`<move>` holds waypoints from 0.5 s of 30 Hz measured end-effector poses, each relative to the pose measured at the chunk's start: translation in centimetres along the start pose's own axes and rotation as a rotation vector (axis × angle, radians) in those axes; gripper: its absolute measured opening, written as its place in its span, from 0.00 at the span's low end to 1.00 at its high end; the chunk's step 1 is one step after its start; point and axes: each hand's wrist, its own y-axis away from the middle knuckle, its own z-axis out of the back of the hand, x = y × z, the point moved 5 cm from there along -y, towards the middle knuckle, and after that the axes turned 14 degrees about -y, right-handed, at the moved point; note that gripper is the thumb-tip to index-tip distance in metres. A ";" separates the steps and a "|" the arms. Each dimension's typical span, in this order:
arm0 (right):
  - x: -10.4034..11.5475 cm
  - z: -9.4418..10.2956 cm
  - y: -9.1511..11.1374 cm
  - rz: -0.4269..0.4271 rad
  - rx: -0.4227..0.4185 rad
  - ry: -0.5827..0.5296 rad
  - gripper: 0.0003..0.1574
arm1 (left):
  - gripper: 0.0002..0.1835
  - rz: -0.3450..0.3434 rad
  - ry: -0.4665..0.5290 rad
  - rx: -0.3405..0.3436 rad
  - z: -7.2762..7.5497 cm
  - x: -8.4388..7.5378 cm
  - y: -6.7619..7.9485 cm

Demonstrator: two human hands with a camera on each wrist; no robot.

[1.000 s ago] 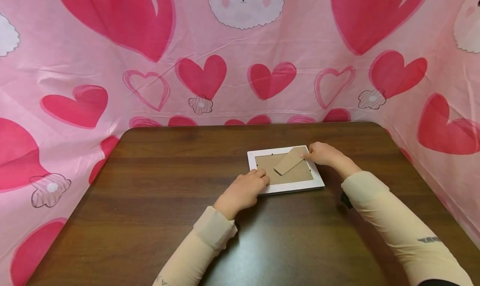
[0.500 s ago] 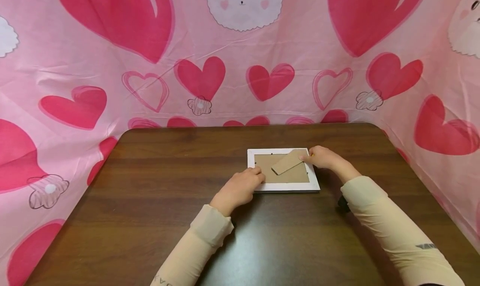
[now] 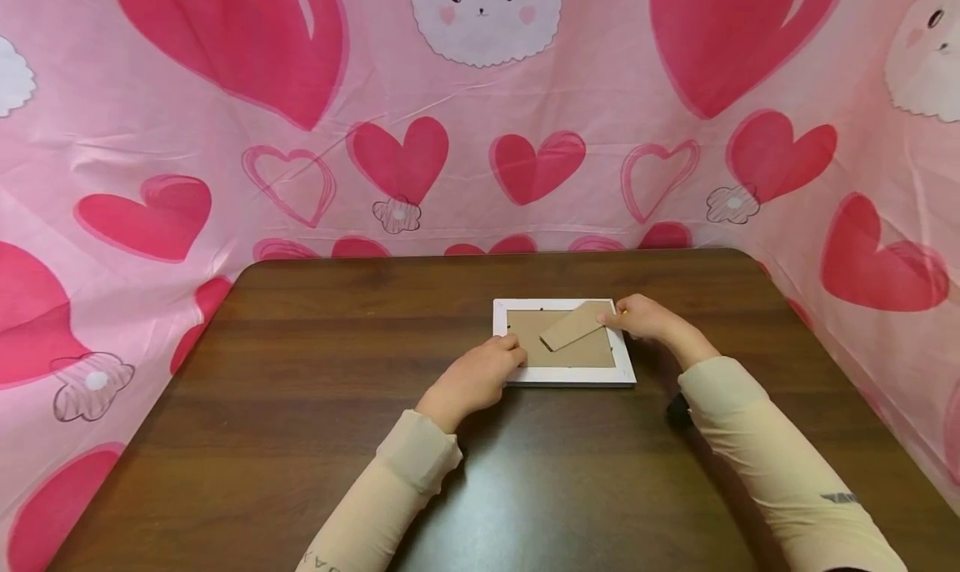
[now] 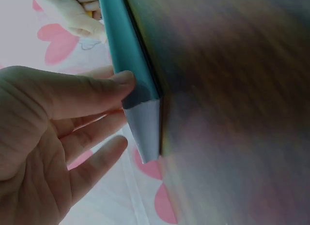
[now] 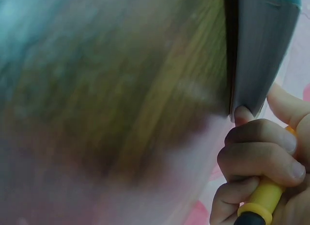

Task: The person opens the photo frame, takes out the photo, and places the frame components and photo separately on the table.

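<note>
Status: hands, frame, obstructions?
Picture frame back-up on table. Left hand pinching near left corner. Right hand gripping yellow handle, thumb on stand flap. Nothing visibly in way.

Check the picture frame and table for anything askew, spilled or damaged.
One thing looks askew: the easel stand lies diagonally across the backing board of the face-down picture frame, though that may be its normal angle. I see no spill or damage.

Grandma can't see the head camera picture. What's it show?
A left hand and a right hand hold a white picture frame, face down on a brown wooden table. Its brown easel stand slants across the backing. Behind hangs pink heart-patterned cloth.
</note>
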 end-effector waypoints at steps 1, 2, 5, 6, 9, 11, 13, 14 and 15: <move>-0.1 0.0 -0.1 -0.004 0.010 -0.010 0.25 | 0.09 -0.005 0.005 -0.005 0.0 0.1 0.0; -0.1 0.1 -0.1 -0.014 0.013 -0.015 0.26 | 0.09 -0.013 0.015 -0.009 -0.1 0.1 0.0; -0.2 0.8 0.0 -0.048 -0.023 -0.025 0.28 | 0.08 -0.038 0.101 -0.026 -0.2 0.4 0.1; -0.1 1.1 0.2 -0.056 -0.053 -0.028 0.29 | 0.08 -0.036 0.147 -0.026 -0.2 0.7 0.2; 0.4 2.5 0.9 -0.080 -0.188 -0.088 0.35 | 0.11 0.023 0.301 -0.037 0.1 1.6 0.3; 1.0 3.3 1.4 -0.068 -0.275 -0.201 0.38 | 0.12 0.110 0.388 -0.054 0.4 2.6 0.4; 1.7 3.8 1.8 -0.030 -0.343 -0.378 0.39 | 0.13 0.217 0.462 -0.080 0.8 3.6 0.5; 2.1 3.9 1.9 -0.002 -0.360 -0.490 0.39 | 0.14 0.271 0.498 -0.093 0.9 4.1 0.5; 2.6 3.9 2.1 0.035 -0.371 -0.625 0.38 | 0.14 0.325 0.539 -0.099 0.9 4.6 0.5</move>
